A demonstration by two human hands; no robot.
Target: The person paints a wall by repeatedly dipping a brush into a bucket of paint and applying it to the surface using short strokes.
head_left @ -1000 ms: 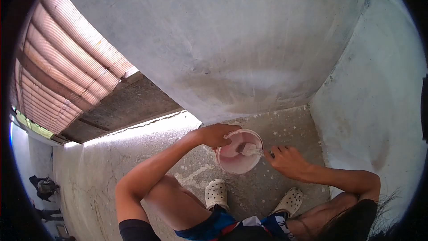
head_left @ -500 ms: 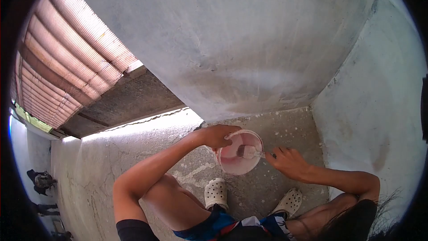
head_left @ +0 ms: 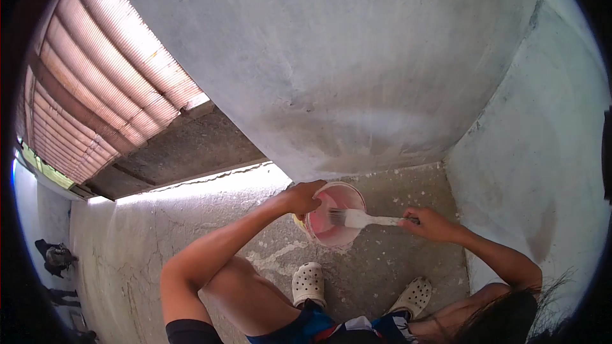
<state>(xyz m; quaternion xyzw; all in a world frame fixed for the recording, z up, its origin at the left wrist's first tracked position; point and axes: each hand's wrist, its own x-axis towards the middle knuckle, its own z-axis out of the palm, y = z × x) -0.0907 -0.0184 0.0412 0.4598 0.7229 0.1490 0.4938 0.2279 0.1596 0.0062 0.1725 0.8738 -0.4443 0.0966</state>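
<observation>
My left hand [head_left: 302, 197] grips the rim of a paint bucket [head_left: 354, 193], tilted so that its pinkish, white-smeared inside faces me. Fingers of this hand are partly hidden behind the bucket's side. My right hand [head_left: 428, 223] is closed around the handle end of a paintbrush [head_left: 376, 220] coated in whitish paint. The brush lies nearly level, its dark bristles over the bucket's opening and its handle reaching past the right rim.
A grey-white wall [head_left: 357, 44] rises ahead and meets another wall [head_left: 516, 153] on the right. Paint spots mark the concrete floor [head_left: 363, 280] around my pale clogs [head_left: 308, 282]. Corrugated sheeting [head_left: 108, 70] stands at upper left above a dark board [head_left: 191, 146]. Dark items [head_left: 58, 257] lie at far left.
The paintbrush has come up and out of the bucket toward the right, showing more of its handle. The bucket has shifted slightly left with my left hand.
</observation>
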